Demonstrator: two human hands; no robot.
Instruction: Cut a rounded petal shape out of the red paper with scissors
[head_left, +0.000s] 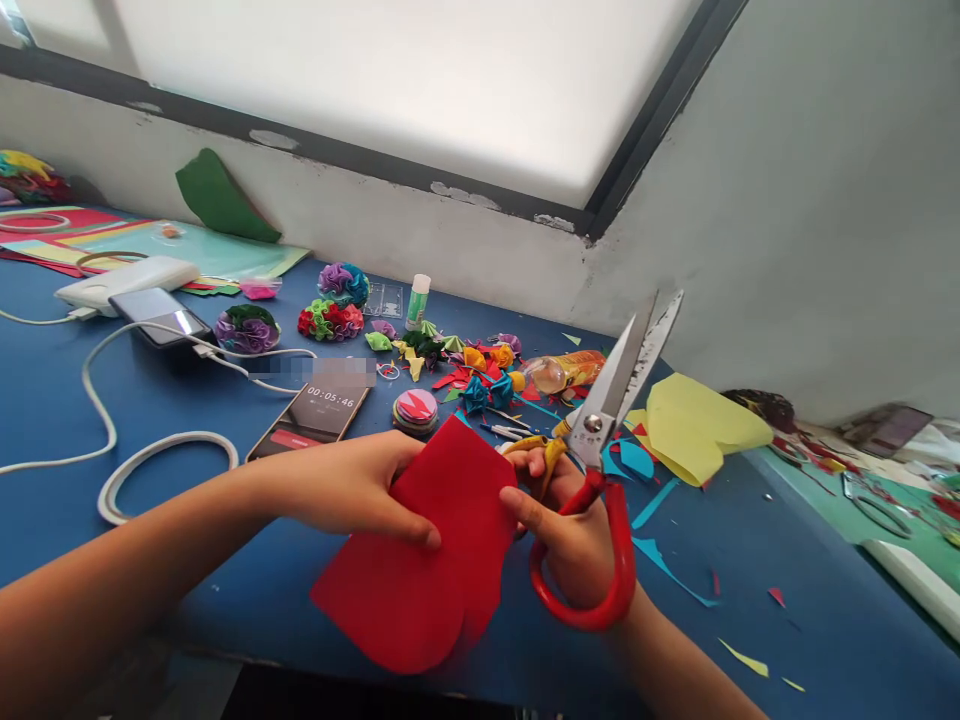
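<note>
My left hand [352,490] grips a folded piece of red paper [442,580], thumb on top and fingers behind it. The paper's lower edge is cut in rounded lobes. My right hand [574,520] carries large scissors [622,370] with red handles, their blades slightly apart and pointing up, away from the paper. Its thumb also pinches the paper's right edge; its other fingers are partly hidden. Close behind those fingers are yellow handles [553,455], and I cannot tell whether they touch the hand.
A phone [315,410], a glue stick [418,300], paper flowers [330,318] and a bottle [562,372] lie beyond my hands on the blue table [60,400]. Yellow paper [697,425] and blue scraps [667,570] are at right. A white cable [112,470] loops at left.
</note>
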